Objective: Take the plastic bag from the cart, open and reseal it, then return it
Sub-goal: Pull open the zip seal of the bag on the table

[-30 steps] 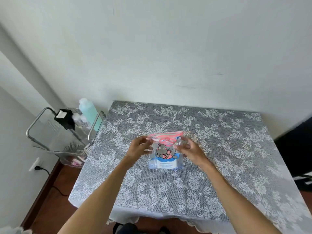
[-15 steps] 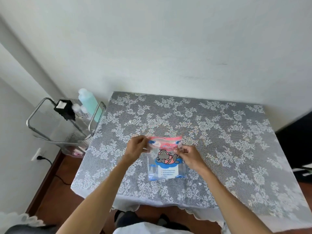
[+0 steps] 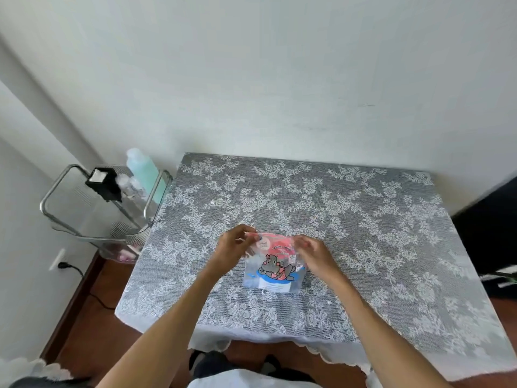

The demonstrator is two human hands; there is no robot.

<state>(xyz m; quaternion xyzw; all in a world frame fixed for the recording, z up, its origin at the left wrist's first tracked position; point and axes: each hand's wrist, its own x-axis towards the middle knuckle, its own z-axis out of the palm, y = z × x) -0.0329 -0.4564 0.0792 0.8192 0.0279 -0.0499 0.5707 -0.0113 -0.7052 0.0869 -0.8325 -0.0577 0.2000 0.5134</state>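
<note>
Both hands meet over the middle of the desk (image 3: pixel 363 219), working at the top edge of a small plastic bag (image 3: pixel 272 268). The left hand (image 3: pixel 233 247) pinches the bag's upper left corner between thumb and fingertips. The right hand (image 3: pixel 313 254) is curled over the upper right corner, and its fingers are blurred with motion, so whether it is pressing the strip or only resting on it cannot be told.

A second ago the bag was held up off the lace cloth with its pink mouth gaping open in a loop between the hands. Now the bag lies flatter against the desk, its cartoon hippo print facing up, and the pink top band looks like one straight strip rather than an open loop. That suggests the opening step is done and the resealing is under way, though it cannot be seen whether the strip is closed along its whole length.

To the left of the desk, well apart from the bag, stands the metal cart (image 3: pixel 98 208), holding a pale green bottle (image 3: pixel 142 169) and a small black device (image 3: pixel 103 183). The bag has not yet gone back there. What seems to remain is to run the fingers along the strip, then carry the bag to the cart.
</note>
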